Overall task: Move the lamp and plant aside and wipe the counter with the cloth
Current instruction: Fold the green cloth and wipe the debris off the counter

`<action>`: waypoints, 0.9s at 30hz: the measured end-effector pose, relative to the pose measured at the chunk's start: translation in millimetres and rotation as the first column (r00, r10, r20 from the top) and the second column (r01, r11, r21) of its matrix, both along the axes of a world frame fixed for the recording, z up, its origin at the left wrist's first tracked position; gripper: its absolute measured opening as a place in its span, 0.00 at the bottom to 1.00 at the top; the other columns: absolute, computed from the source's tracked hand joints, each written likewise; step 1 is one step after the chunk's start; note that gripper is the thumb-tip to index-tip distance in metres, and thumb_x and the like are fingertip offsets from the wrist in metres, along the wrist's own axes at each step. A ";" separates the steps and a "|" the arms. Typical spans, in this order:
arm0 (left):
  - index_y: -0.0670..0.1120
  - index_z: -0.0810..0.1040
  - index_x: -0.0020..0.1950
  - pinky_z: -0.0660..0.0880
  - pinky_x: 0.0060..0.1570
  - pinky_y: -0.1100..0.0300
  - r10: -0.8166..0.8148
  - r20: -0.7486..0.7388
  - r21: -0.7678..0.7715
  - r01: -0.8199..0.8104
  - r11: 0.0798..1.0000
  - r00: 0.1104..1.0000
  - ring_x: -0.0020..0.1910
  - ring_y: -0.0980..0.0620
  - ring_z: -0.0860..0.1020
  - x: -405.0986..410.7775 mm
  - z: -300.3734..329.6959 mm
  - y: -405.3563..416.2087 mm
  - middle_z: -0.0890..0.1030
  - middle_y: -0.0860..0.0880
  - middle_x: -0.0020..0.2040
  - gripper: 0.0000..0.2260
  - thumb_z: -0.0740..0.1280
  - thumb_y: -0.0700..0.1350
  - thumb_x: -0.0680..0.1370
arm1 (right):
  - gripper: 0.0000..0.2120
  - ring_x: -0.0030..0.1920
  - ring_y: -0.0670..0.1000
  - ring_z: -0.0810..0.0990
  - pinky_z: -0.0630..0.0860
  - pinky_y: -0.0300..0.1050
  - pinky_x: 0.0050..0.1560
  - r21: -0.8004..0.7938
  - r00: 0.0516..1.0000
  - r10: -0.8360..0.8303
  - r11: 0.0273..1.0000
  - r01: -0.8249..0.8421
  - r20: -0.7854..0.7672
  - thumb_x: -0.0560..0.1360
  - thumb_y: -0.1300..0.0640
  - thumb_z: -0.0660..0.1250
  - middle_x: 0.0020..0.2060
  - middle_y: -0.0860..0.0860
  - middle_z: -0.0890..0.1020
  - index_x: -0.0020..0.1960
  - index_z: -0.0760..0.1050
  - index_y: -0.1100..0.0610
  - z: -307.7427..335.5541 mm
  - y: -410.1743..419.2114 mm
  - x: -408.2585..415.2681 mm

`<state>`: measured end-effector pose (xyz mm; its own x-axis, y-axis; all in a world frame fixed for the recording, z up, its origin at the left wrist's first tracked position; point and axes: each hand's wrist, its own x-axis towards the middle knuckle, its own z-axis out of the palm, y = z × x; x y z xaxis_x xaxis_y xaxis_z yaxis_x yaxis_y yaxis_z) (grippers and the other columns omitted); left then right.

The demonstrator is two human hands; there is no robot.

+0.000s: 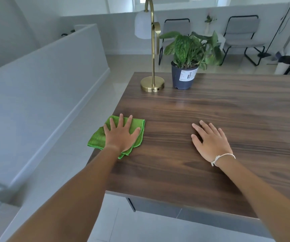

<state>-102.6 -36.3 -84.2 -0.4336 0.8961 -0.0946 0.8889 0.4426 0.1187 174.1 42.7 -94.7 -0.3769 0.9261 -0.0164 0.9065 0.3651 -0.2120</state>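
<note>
Near the person, two bare arms reach out over the brown wooden surface point(210, 119). The left hand point(120, 132) lies flat, fingers spread wide, pressing down on the green cloth point(137, 125). It is not closed around the cloth; the open palm just pins it. The cloth is folded and sits at the left edge of the surface, with one corner hanging a little over the side. The right hand point(210, 140) also lies flat and open on the bare wood, holding nothing. It is well apart from the cloth.

Farther off, at the far left corner, stands the gold lamp point(152, 83) on its round base. Just beside it, to the right, is the plant point(184, 76) in a dark pot.

The lamp and plant look like they sit out of the way at the far corner, so that part seems done. I think the wiping is going on now or about to start. Most of the wide surface to the right looks left to wipe.
</note>
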 end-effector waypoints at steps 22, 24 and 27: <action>0.54 0.44 0.76 0.42 0.72 0.38 -0.162 -0.036 0.054 0.163 0.985 0.986 0.76 0.37 0.44 94.7 -10.0 -92.7 0.45 0.45 0.78 0.34 0.36 0.64 0.72 | 0.24 0.77 0.52 0.52 0.47 0.52 0.76 0.011 0.999 -0.031 0.999 0.031 -0.012 0.79 0.44 0.48 0.77 0.47 0.56 0.74 0.56 0.44 0.2 -4.0 -3.6; 0.54 0.44 0.76 0.41 0.72 0.38 -0.149 -0.038 0.048 0.151 0.987 0.988 0.76 0.37 0.44 99.5 -8.8 -86.3 0.45 0.45 0.78 0.33 0.38 0.64 0.73 | 0.24 0.77 0.52 0.52 0.47 0.52 0.76 0.012 1.000 -0.023 1.000 0.023 -0.016 0.79 0.44 0.48 0.77 0.47 0.56 0.74 0.56 0.44 1.3 -2.7 -3.7; 0.54 0.44 0.76 0.41 0.72 0.39 -0.121 -0.041 0.039 0.123 0.992 0.992 0.76 0.38 0.44 102.0 -7.5 -86.5 0.45 0.46 0.79 0.32 0.40 0.64 0.73 | 0.24 0.77 0.53 0.52 0.47 0.52 0.76 0.010 1.000 -0.003 1.000 0.003 -0.022 0.79 0.44 0.48 0.77 0.47 0.56 0.74 0.56 0.45 2.1 -2.2 -0.4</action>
